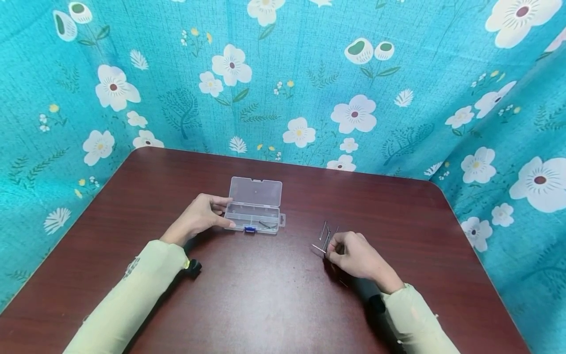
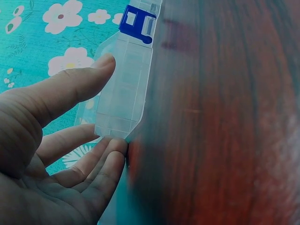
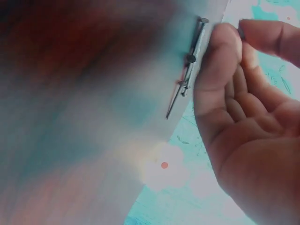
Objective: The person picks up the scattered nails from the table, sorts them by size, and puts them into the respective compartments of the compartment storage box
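A clear plastic box [image 1: 253,215] with a blue latch [image 1: 250,229] stands on the table, its lid [image 1: 255,191] raised at the back. My left hand [image 1: 201,216] grips the box's left end, thumb over the front wall and fingers around the end. A few nails [image 1: 267,225] lie in the front right compartment. To the right of the box, my right hand [image 1: 355,256] pinches a nail [image 1: 318,249] between thumb and index finger; its head shows at the fingertips in the right wrist view. Several loose nails [image 3: 191,59] lie on the table beside that hand.
The dark red-brown table [image 1: 283,290] reaches back to a turquoise flowered curtain [image 1: 292,88], which also hangs along the right side. A hanging tab [image 1: 282,220] sticks out from the box's right end, toward the loose nails.
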Motion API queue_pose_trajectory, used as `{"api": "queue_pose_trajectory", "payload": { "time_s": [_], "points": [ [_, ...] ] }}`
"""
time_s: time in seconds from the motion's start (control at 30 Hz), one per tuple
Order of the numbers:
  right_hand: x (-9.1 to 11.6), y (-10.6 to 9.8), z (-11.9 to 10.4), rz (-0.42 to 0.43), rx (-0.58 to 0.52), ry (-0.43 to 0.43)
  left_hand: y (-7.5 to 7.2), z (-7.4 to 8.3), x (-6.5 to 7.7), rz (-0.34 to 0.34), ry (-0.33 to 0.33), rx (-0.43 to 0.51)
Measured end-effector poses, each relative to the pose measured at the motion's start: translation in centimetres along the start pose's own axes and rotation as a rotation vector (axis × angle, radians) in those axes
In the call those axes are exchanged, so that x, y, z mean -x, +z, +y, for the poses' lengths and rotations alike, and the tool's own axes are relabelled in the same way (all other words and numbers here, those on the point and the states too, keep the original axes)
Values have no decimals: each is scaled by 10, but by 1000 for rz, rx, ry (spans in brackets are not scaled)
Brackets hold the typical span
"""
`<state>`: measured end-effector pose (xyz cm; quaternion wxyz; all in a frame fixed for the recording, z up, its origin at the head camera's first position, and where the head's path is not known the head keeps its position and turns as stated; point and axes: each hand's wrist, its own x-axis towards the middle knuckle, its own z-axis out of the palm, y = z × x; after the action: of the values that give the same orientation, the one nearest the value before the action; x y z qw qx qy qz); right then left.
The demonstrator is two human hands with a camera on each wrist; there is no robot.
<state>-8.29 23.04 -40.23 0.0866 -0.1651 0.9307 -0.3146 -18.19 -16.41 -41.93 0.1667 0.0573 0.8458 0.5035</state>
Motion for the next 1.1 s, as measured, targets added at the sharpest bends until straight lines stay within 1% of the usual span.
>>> {"api": "queue_pose_trajectory", "payload": {
  "time_s": [0.1,0.2,0.33,0.5,0.73,0.83,0.97,1.1],
  "points": [
    [-5,-1,-1,43,-59,28,0,0,0,0,4,-4],
    [-11,0,-1,60,-107,44,1,-1,0,1,6,-9],
    [-19,3,-2,82,-135,51,1,-2,0,5,5,-17],
    [-29,7,-9,119,-157,72,1,-2,-1,8,1,-14],
    [-44,10,-23,123,-175,56,1,-3,0,4,8,22],
    [-50,12,-26,127,-172,27,2,-2,1,4,8,35],
    [-60,16,-31,131,-160,-15,2,-1,1,10,7,25],
    [-68,21,-37,118,-152,-18,3,-1,1,9,8,34]
  ]
}}
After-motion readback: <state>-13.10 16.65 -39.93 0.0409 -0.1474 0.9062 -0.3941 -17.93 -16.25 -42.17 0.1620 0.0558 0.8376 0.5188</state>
